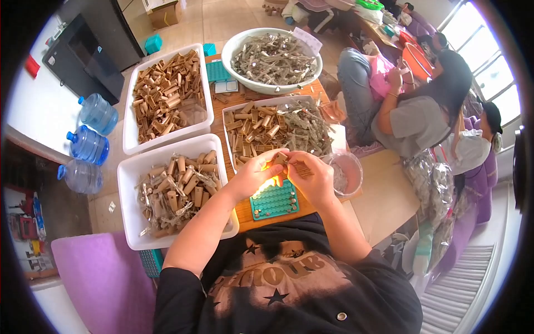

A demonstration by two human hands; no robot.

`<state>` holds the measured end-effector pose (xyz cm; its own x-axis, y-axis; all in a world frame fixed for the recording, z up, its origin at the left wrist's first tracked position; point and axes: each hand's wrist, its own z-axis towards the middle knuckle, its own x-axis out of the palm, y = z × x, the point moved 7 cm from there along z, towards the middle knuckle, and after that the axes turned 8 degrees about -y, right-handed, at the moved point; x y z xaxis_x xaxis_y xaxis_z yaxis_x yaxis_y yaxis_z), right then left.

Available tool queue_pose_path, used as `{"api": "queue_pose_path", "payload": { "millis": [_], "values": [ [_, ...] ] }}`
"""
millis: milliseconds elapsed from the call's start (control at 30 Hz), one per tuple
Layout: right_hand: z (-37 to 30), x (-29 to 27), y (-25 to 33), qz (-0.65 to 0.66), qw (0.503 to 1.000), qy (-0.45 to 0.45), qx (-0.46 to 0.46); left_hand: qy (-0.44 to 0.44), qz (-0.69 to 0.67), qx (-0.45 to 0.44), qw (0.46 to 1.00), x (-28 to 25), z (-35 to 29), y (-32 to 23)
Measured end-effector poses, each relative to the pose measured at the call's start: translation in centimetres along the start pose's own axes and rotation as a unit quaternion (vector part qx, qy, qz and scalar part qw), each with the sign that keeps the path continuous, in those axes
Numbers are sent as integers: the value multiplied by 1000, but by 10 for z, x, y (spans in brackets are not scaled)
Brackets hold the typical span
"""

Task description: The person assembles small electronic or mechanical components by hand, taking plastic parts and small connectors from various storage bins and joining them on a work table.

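My left hand (257, 177) and my right hand (312, 179) meet over the near part of the table, fingertips pinched together. Between them is a small brown piece (282, 158), mostly covered by the fingers; its exact kind cannot be made out. Just beneath lies a teal tray (282, 201) with rows of hollows and several small round bits, brightly lit at its far edge. Beyond my hands, a white bin (227, 127) holds short brown tube-like pieces (253, 131) on its left and clear-wrapped strips (306, 129) on its right.
On the left stand two white bins (129, 119) (127, 222) of brown pieces, some wrapped. A round basin (227, 55) of wrapped strips is at the back, a pinkish tub (356, 178) near my right hand. A seated person (411, 122) works at right. Water jugs (92, 146) stand far left.
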<state>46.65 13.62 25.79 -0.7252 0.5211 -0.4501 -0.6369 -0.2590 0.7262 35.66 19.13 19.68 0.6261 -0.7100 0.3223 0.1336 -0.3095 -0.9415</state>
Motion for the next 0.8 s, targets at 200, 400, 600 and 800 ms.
{"api": "queue_pose_path", "payload": {
  "millis": [200, 400, 600, 800],
  "values": [
    [-4, -1, 9, -8, 996, -54, -69, -54, 139, 65, 987, -3, 0, -9],
    [-13, 0, 5, -7, 993, -72, -94, -76, 154, 76, 982, 2, -1, -10],
    [-26, -13, 13, -80, 983, -114, -119, -91, 204, 70, 972, 18, -1, -10],
    [-31, -23, 7, -55, 987, -108, -108, -72, 94, 32, 992, 34, -2, -6]
  ]
}}
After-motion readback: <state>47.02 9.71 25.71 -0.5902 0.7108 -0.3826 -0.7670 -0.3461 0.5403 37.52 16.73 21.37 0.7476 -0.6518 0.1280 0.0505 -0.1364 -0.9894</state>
